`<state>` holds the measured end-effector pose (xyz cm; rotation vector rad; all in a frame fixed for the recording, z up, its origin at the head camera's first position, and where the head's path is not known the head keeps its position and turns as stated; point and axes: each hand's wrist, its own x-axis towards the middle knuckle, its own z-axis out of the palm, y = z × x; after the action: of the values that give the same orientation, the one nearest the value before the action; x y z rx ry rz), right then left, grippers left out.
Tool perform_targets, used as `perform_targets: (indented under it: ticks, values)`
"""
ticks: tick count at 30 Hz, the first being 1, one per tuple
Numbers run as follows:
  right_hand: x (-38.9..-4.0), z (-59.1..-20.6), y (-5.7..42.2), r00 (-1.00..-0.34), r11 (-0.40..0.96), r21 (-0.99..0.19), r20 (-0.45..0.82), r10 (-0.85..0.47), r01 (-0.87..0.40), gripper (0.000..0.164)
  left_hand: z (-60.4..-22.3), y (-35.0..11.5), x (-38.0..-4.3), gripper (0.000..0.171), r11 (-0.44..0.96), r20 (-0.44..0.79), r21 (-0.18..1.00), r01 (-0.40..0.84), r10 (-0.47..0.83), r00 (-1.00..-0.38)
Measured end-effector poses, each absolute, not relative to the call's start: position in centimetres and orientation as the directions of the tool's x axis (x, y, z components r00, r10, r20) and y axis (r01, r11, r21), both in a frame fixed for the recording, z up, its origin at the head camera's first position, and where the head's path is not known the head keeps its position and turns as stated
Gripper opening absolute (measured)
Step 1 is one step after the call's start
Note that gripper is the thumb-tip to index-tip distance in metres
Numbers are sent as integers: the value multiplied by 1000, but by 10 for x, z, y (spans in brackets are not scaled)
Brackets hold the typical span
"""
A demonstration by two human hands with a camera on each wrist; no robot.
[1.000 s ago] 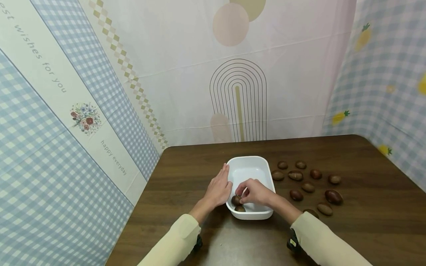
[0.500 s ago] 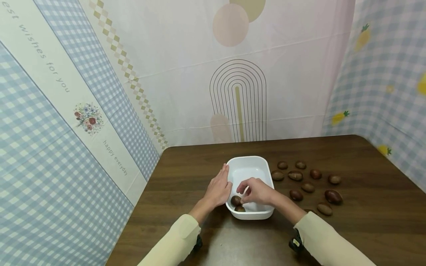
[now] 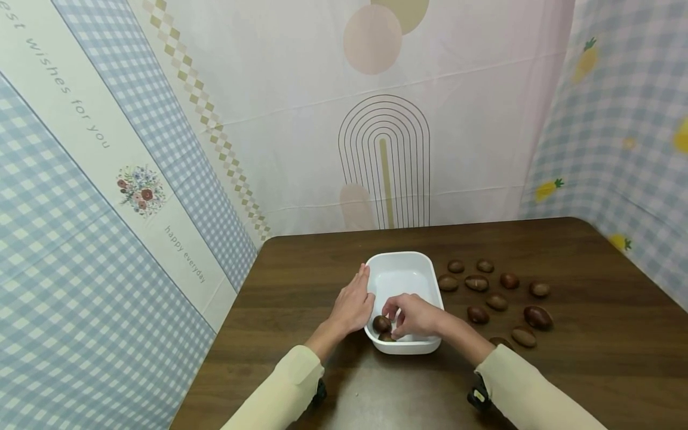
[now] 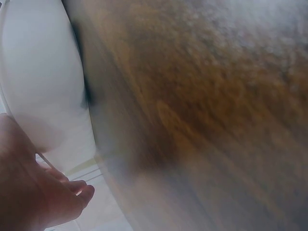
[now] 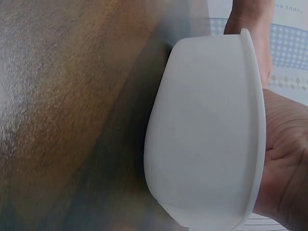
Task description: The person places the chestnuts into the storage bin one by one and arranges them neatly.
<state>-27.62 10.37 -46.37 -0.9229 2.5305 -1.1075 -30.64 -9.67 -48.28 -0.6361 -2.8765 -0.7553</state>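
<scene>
A deep white rounded-rectangle container (image 3: 411, 280) stands on the table. My left hand (image 3: 352, 304) holds its left wall, straight fingers along the rim and thumb over the edge; the left wrist view shows this hand (image 4: 48, 192) beside the wall. Inside the near left corner lie two brown oval, pebble-like things (image 3: 382, 324). My right hand (image 3: 419, 316) reaches over the right rim, its bent fingers apart and at their right side; the thumb touches or nearly touches the nearer one, partly hiding it. In the right wrist view the container's outer wall (image 5: 207, 130) hides the fingertips.
Several similar brown ovals (image 3: 497, 302) lie spread to the right of the container on the dark wooden table (image 3: 306, 269); one is partly hidden by my right forearm. A printed cloth (image 3: 301, 149) hangs behind the table's far edge. Patterned cloths hang at both sides.
My right hand's fingers have come away from around the farther oval, and the hand has shifted slightly nearer, its thumb now by the nearer oval. The left hand and container have not moved.
</scene>
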Motion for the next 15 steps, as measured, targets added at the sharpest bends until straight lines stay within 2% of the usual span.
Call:
perform_targets:
  ticks: [9,15]
  values:
    - [-275,-465,101,-791,532,-715,50,-609,-455,37,-484,-97,-307,66,793,199,436,425,376,-905]
    - [-277,-460,103,-812,513,-713,136,-568,-478,37,-483,-97,-307,66,796,189,439,417,372,-909]
